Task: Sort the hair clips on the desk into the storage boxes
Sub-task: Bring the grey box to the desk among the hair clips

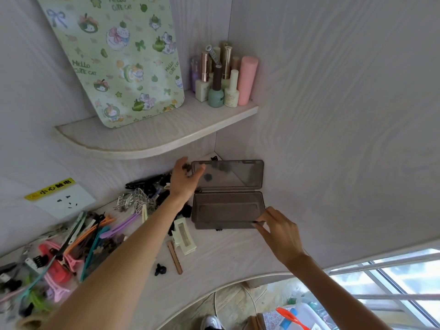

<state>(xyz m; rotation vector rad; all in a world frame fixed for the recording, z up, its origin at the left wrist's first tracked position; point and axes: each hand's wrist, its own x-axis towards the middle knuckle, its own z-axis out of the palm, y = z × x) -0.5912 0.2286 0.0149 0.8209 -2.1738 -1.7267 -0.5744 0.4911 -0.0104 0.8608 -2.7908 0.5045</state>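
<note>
Left hand (184, 181) reaches to the far corner of the tabletop (228, 253), at the left end of the open lid (228, 173) of the storage box (228, 211). Its fingers are curled around some small dark hair clips (187, 167), and the thumb lies against the lid's front face. Right hand (279, 231) is at the near right corner of the box; its fingertips (258, 222) pinch the box edge there, so this hand is closed on the box.

The box is brown and half transparent. It sits near the far right corner of the tabletop, close to the wall, and its lid stands upright behind the tray. The tray looks without clips inside; a few dark shapes show through the lid, but I cannot tell if they are behind it.

Most hair clips lie along the left side of the tabletop: a heap of long colored clips (92, 234) near the left edge, a bunch of metal clips (133, 201) further back, and black clips (147, 183) beside the left wrist. 1 cream claw clip (184, 236) lies just in front of the box's left end, with 1 small black clip (159, 269) nearer the front edge.

Above the tabletop, a corner shelf (166, 134) carries nail polish bottles (221, 84) and a green patterned board (119, 55).
</note>
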